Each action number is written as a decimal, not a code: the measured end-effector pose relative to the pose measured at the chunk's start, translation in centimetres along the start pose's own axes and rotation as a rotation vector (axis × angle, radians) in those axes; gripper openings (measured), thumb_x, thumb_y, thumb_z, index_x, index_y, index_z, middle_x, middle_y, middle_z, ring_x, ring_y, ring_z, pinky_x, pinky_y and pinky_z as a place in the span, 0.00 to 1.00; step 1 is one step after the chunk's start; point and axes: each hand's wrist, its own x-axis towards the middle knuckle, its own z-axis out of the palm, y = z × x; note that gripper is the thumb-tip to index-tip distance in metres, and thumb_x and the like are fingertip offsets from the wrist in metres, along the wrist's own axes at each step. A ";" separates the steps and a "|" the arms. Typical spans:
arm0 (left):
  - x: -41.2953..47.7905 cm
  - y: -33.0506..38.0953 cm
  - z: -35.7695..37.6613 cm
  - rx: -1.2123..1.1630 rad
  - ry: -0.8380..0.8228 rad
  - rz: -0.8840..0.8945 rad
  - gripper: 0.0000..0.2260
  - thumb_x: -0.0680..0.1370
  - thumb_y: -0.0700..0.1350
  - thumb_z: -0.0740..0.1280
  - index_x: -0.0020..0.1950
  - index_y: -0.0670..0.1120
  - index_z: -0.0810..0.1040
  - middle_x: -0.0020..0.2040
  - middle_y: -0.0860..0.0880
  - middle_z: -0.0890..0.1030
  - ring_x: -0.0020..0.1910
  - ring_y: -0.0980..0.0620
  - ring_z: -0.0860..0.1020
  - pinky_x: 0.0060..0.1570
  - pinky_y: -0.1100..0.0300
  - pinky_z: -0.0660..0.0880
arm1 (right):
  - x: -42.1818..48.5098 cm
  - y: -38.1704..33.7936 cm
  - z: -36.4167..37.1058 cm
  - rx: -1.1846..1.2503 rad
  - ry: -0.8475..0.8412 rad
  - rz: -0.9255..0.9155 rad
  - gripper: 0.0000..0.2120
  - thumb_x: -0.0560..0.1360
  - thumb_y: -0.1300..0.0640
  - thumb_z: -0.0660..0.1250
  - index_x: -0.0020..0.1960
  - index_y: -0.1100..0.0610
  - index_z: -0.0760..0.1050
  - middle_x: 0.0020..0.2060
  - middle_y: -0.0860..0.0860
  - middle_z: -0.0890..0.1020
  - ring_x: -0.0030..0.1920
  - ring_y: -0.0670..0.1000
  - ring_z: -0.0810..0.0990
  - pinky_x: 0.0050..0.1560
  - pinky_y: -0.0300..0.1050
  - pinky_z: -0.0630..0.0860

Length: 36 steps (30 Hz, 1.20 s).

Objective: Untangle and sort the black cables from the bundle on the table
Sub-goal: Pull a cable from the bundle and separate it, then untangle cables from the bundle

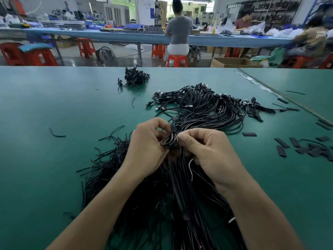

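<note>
bundle [180, 204]: near end cut by bottom edge | coil [170, 140] over bundle: part hidden by fingers [191, 136] | strips [314, 152] right of bundle: cut by edge | person [312, 39] beyond bundle: blurred

worktop [45, 105]: was plain blue-green all over.
cables [198, 109]: were black, with some silver ends.
thin wire [191, 168]: was white among the black.
flat strips [281, 150]: were dull black.
stools [176, 60]: were bright red-orange.
far worktop [108, 34]: was light blue.
shirt [180, 29]: was plain grey.
trousers [177, 49]: were white.
box [232, 62]: was brown.
</note>
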 end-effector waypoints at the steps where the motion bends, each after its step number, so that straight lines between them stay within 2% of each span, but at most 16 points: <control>1: 0.1 0.0 -0.1 -0.050 -0.022 -0.020 0.11 0.75 0.30 0.71 0.43 0.47 0.77 0.33 0.45 0.84 0.28 0.49 0.81 0.32 0.50 0.80 | 0.0 0.1 0.0 -0.013 -0.007 0.022 0.08 0.77 0.62 0.69 0.39 0.57 0.81 0.23 0.43 0.77 0.24 0.37 0.72 0.26 0.27 0.67; 3: 0.3 0.1 -0.4 -0.180 -0.038 -0.069 0.12 0.78 0.30 0.68 0.44 0.48 0.80 0.37 0.47 0.85 0.32 0.53 0.81 0.37 0.57 0.79 | 0.1 0.5 0.0 -0.078 0.002 0.056 0.07 0.77 0.59 0.70 0.40 0.56 0.81 0.26 0.43 0.78 0.27 0.38 0.73 0.32 0.30 0.69; 5: 0.6 0.4 -0.6 -0.277 -0.047 -0.110 0.13 0.81 0.35 0.64 0.45 0.50 0.84 0.43 0.47 0.86 0.39 0.54 0.82 0.43 0.58 0.76 | 0.2 1.0 -0.2 -0.162 0.028 0.069 0.07 0.76 0.57 0.71 0.40 0.55 0.82 0.28 0.43 0.78 0.32 0.41 0.74 0.38 0.37 0.72; 8: 0.6 1.1 -0.9 -0.388 -0.096 -0.102 0.04 0.76 0.49 0.69 0.48 0.53 0.82 0.49 0.45 0.87 0.45 0.54 0.82 0.43 0.63 0.75 | 0.2 1.3 -0.1 -0.273 0.054 0.068 0.08 0.76 0.54 0.72 0.39 0.53 0.81 0.27 0.42 0.77 0.32 0.43 0.73 0.37 0.39 0.71; 10: 0.4 1.3 -1.0 -0.358 -0.100 -0.059 0.08 0.70 0.54 0.73 0.47 0.54 0.80 0.48 0.45 0.87 0.45 0.54 0.82 0.40 0.65 0.75 | 0.2 1.4 0.0 -0.245 0.059 0.081 0.08 0.77 0.54 0.71 0.39 0.53 0.81 0.26 0.42 0.77 0.30 0.41 0.73 0.33 0.35 0.70; 11: 0.5 1.3 -1.1 -0.357 -0.089 -0.044 0.07 0.70 0.55 0.73 0.43 0.55 0.80 0.46 0.45 0.87 0.45 0.52 0.81 0.39 0.65 0.74 | 0.2 1.4 0.0 -0.199 0.062 0.096 0.08 0.77 0.54 0.71 0.39 0.53 0.81 0.25 0.42 0.77 0.29 0.40 0.73 0.31 0.32 0.69; 13: 0.4 1.3 -1.3 -0.424 -0.071 -0.041 0.08 0.74 0.56 0.70 0.38 0.55 0.81 0.42 0.45 0.86 0.42 0.49 0.78 0.37 0.63 0.71 | 0.2 1.5 0.0 -0.097 0.073 0.132 0.09 0.77 0.55 0.70 0.39 0.54 0.81 0.25 0.43 0.77 0.27 0.39 0.73 0.28 0.29 0.67; 16: 0.2 1.2 -1.3 -0.441 -0.119 -0.039 0.09 0.77 0.54 0.68 0.37 0.54 0.80 0.38 0.44 0.86 0.33 0.53 0.78 0.31 0.68 0.73 | 0.4 1.4 0.1 0.040 0.103 0.174 0.08 0.78 0.57 0.69 0.42 0.57 0.82 0.26 0.46 0.77 0.28 0.42 0.73 0.28 0.29 0.67; 18: 0.0 0.8 -0.7 -0.357 -0.193 -0.006 0.06 0.75 0.48 0.73 0.39 0.54 0.79 0.38 0.43 0.86 0.34 0.54 0.82 0.35 0.68 0.76 | 0.4 1.3 0.3 0.169 0.126 0.198 0.08 0.78 0.58 0.69 0.41 0.59 0.82 0.27 0.48 0.79 0.28 0.43 0.75 0.27 0.31 0.70; 20: -0.1 0.5 -0.2 -0.272 -0.215 0.045 0.08 0.73 0.44 0.76 0.40 0.53 0.78 0.38 0.43 0.86 0.38 0.52 0.85 0.40 0.67 0.78 | 0.3 1.1 0.4 0.228 0.122 0.194 0.09 0.78 0.59 0.68 0.41 0.60 0.81 0.28 0.49 0.81 0.28 0.43 0.78 0.29 0.34 0.74; 22: -0.1 0.3 -0.1 -0.207 -0.208 0.078 0.08 0.72 0.44 0.77 0.40 0.52 0.78 0.36 0.45 0.86 0.37 0.51 0.85 0.39 0.66 0.77 | 0.2 1.0 0.4 0.216 0.121 0.162 0.09 0.79 0.59 0.68 0.41 0.60 0.81 0.30 0.51 0.82 0.32 0.45 0.79 0.33 0.38 0.77; 24: -0.2 0.1 -0.2 -0.081 -0.198 0.118 0.10 0.69 0.48 0.78 0.39 0.48 0.78 0.33 0.48 0.85 0.31 0.51 0.81 0.35 0.63 0.74 | 0.3 0.9 0.4 0.170 0.155 0.100 0.08 0.78 0.59 0.69 0.41 0.59 0.81 0.33 0.52 0.83 0.35 0.48 0.80 0.39 0.43 0.79; 26: -0.4 0.0 -0.2 0.064 -0.190 0.109 0.11 0.67 0.51 0.80 0.39 0.48 0.80 0.32 0.48 0.84 0.28 0.48 0.79 0.32 0.59 0.73 | 0.4 0.7 0.2 0.105 0.186 0.022 0.07 0.77 0.60 0.70 0.41 0.59 0.81 0.32 0.49 0.82 0.35 0.44 0.79 0.38 0.38 0.77; 29: -0.5 -0.1 0.2 0.162 -0.180 0.070 0.07 0.70 0.49 0.80 0.42 0.49 0.84 0.34 0.51 0.85 0.31 0.51 0.82 0.32 0.58 0.76 | 0.3 0.3 0.2 0.110 0.143 -0.029 0.06 0.76 0.60 0.70 0.41 0.59 0.81 0.32 0.48 0.83 0.34 0.43 0.80 0.37 0.35 0.76; 33: -0.6 -0.4 0.7 0.202 -0.119 0.105 0.06 0.74 0.49 0.75 0.40 0.48 0.83 0.26 0.51 0.78 0.22 0.57 0.69 0.23 0.63 0.64 | 0.1 0.2 0.2 0.055 0.113 -0.087 0.04 0.75 0.60 0.72 0.41 0.58 0.82 0.33 0.49 0.85 0.35 0.43 0.82 0.38 0.34 0.77; 36: -0.6 -0.7 0.9 0.086 -0.115 -0.015 0.07 0.78 0.47 0.71 0.47 0.44 0.82 0.27 0.46 0.81 0.20 0.56 0.71 0.21 0.66 0.65 | 0.1 0.4 0.1 -0.082 0.135 -0.146 0.05 0.74 0.58 0.74 0.39 0.53 0.82 0.33 0.47 0.85 0.34 0.42 0.81 0.37 0.37 0.78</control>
